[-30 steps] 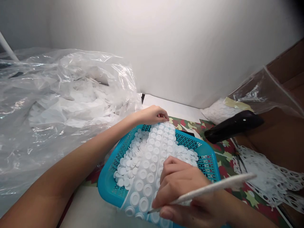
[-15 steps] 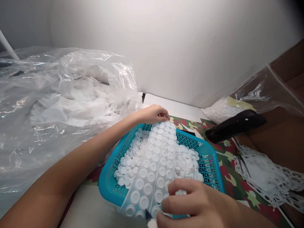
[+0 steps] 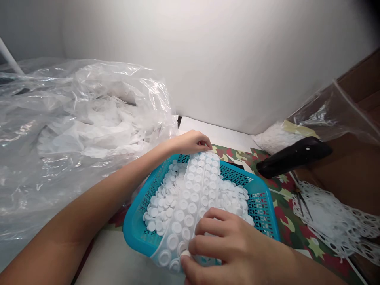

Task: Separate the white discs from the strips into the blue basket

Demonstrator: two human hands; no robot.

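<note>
A long white plastic strip [image 3: 192, 202] studded with round caps lies across a blue mesh basket [image 3: 133, 233], over a heap of loose white discs [image 3: 158, 209]. My left hand [image 3: 192, 143] pinches the strip's far end at the basket's far rim. My right hand [image 3: 234, 245] lies curled on the strip's near part, by the front rim. A small white stub [image 3: 185, 252] shows under its fingers, probably the end of the white tool, though most of that is hidden.
A large clear plastic bag [image 3: 89, 118] of white scraps fills the left. To the right lie a black handled object [image 3: 293, 157], a punched white lace-like strip [image 3: 329, 217], and a clear bag [image 3: 329, 114] on a brown board, with a camouflage-patterned mat [image 3: 289, 225] beneath.
My right hand has moved from over the basket's right side to the strip's near part, and the long white tool no longer shows. My left hand has stayed on the far end.
</note>
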